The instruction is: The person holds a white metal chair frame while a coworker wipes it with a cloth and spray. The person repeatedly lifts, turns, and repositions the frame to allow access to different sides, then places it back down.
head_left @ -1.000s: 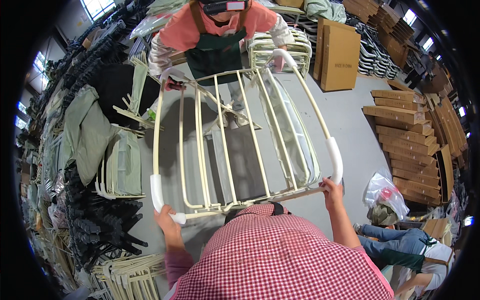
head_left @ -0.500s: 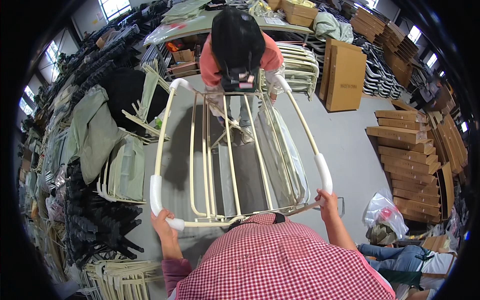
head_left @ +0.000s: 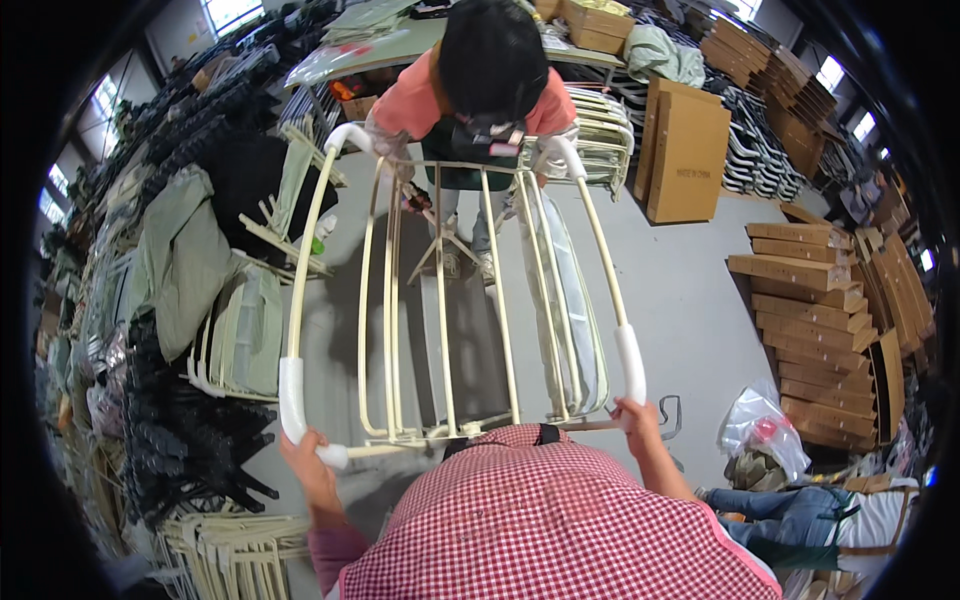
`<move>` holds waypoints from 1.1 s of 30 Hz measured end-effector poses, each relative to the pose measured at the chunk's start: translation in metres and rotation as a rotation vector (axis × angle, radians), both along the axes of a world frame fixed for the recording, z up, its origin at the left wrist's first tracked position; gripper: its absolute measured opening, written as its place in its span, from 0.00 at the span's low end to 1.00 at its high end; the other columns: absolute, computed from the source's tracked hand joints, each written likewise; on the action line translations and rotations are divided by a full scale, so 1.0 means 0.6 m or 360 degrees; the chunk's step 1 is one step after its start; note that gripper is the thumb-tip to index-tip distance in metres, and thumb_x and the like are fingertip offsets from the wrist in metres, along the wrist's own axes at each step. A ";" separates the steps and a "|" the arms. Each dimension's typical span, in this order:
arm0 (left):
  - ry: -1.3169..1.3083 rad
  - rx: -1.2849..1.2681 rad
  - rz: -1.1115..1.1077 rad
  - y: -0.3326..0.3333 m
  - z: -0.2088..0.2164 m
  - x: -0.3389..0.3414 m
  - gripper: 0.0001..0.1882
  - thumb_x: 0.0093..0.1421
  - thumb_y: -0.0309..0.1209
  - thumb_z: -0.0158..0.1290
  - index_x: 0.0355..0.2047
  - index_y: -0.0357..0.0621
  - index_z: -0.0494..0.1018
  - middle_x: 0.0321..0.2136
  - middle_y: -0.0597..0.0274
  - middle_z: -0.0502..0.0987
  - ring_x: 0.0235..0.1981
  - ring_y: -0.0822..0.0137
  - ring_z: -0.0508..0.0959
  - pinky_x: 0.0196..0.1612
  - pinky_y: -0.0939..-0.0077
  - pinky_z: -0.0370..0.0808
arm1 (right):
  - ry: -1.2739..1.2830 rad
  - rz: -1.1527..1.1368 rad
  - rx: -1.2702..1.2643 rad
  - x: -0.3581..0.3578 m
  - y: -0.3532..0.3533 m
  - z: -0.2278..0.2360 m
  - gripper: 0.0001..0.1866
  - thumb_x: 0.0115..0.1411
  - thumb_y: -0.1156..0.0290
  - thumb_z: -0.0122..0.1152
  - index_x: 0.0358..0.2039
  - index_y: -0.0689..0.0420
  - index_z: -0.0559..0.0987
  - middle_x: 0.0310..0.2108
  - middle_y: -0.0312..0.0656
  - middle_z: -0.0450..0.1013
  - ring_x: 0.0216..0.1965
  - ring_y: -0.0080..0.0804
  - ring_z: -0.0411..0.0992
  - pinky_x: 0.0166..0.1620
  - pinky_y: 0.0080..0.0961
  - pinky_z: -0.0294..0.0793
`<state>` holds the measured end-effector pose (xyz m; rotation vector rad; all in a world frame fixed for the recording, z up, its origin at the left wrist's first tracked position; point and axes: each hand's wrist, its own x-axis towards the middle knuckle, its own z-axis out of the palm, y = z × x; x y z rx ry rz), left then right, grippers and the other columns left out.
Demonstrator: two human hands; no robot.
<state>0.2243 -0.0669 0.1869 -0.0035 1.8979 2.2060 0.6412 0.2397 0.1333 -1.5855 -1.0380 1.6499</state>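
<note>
A large cream metal-tube frame (head_left: pixel 303 250) spans the space between me and a person (head_left: pixel 492 65) in pink sleeves at its far end. White foam sleeves wrap its corners. Around the near left foam sleeve (head_left: pixel 291 395), at its lower bend, my left hand (head_left: pixel 312 468) is closed. My right hand (head_left: pixel 640 425) grips the end of the near right foam sleeve (head_left: pixel 631 360). Several inner cream bars (head_left: pixel 445 330) run lengthwise, and a grey-green fabric panel (head_left: pixel 575 290) hangs along the right side. The other person's hands are partly hidden near the far corners.
Stacked brown cartons (head_left: pixel 815 340) stand at the right, with a clear plastic bag (head_left: pixel 755 430) before them. Dark frames (head_left: pixel 200 440) and cream frames (head_left: pixel 235 550) pile up at the left. Another person (head_left: pixel 800 520) is at the lower right. A table (head_left: pixel 350 65) stands behind.
The frame and both my hands have shifted slightly left and down in view. The other person has come closer, raising the head and shifting the arms at the far end.
</note>
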 end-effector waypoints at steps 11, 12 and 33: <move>0.0222 0.0019 -0.0082 -0.035 0.046 0.022 0.15 0.42 0.17 0.49 0.33 0.36 0.66 0.20 0.63 0.66 0.18 0.73 0.67 0.23 0.79 0.66 | 0.0115 -0.0030 0.0013 0.013 -0.051 -0.023 0.07 0.48 0.71 0.61 0.20 0.60 0.74 0.14 0.38 0.67 0.14 0.29 0.66 0.23 0.26 0.66; 0.0289 0.0035 -0.0168 -0.036 0.042 0.017 0.15 0.42 0.17 0.49 0.34 0.36 0.66 0.20 0.63 0.66 0.18 0.73 0.67 0.23 0.79 0.66 | 0.0113 -0.0065 0.0070 0.014 -0.055 -0.023 0.08 0.48 0.71 0.61 0.21 0.60 0.74 0.14 0.38 0.67 0.15 0.29 0.66 0.23 0.26 0.66; 0.0095 0.0057 -0.0381 -0.038 0.003 -0.072 0.16 0.46 0.18 0.49 0.38 0.35 0.66 0.26 0.61 0.68 0.22 0.71 0.68 0.28 0.76 0.69 | 0.0082 -0.0431 0.0023 -0.020 -0.133 -0.078 0.09 0.47 0.73 0.62 0.27 0.62 0.74 0.18 0.37 0.68 0.19 0.28 0.68 0.25 0.25 0.67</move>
